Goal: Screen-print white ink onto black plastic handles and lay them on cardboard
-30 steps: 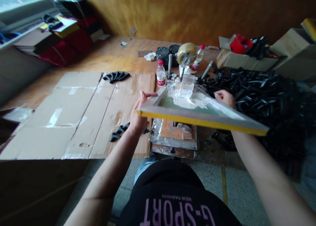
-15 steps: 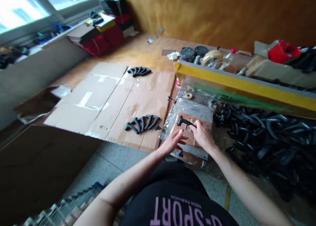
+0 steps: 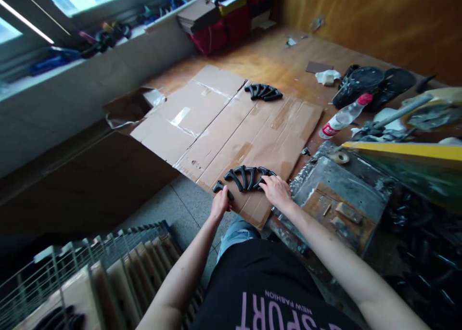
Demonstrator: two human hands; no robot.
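While only the head view is supplied, both hands are shown low on the near edge of the flattened cardboard sheet. The left hand is curled over the left end of a row of black curved handles, its fingers bent down onto the outermost piece; whether that piece is actually pinched cannot be told. The right hand is laid flat and loosely spread on the right end of the same row, fingertips touching the last handle, with nothing closed inside it.

The row is arranged side by side, arches upward, just beside the metal printing base with its brown wooden jig — and that jig is seen bare, with no handle seated in it. Above it to the right, the yellow-edged screen frame is raised.

A second, tighter bunch of handles is laid at the far side of the cardboard, well apart from the near row. At the right edge a dark heap of further handles is partly seen. It is judged that a small share has been set out on the cardboard, while the bulk in the heap remains to be handled. A plastic bottle with a red cap is lying near the frame.
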